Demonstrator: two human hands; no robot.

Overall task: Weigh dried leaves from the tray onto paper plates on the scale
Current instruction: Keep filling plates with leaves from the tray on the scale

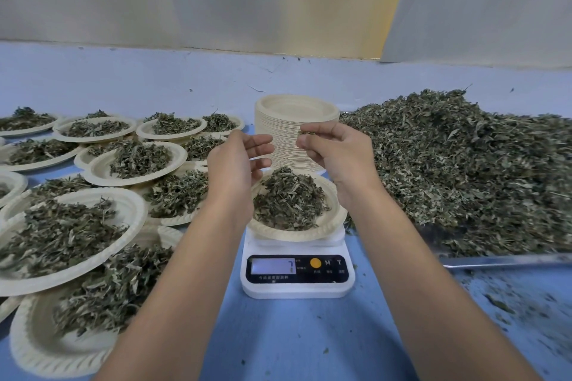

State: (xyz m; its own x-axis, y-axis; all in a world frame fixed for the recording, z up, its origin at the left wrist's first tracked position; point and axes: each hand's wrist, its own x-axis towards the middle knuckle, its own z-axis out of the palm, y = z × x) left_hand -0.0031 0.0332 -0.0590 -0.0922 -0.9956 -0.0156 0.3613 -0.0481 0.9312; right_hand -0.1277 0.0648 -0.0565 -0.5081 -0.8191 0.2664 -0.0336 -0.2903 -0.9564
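Dried leaves (286, 198) sat heaped on the paper plate (335, 219) on the scale (297, 278). Right hand (334, 151) pinched a few bits above it, left hand (238, 161) loose and empty. Best to sprinkle slowly, watching the display (273, 266).

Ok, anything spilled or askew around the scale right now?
Yes. Leaf crumbs lie scattered on the blue table in front of the tray, outside its rim. At left, filled plates overlap and lean on one another.
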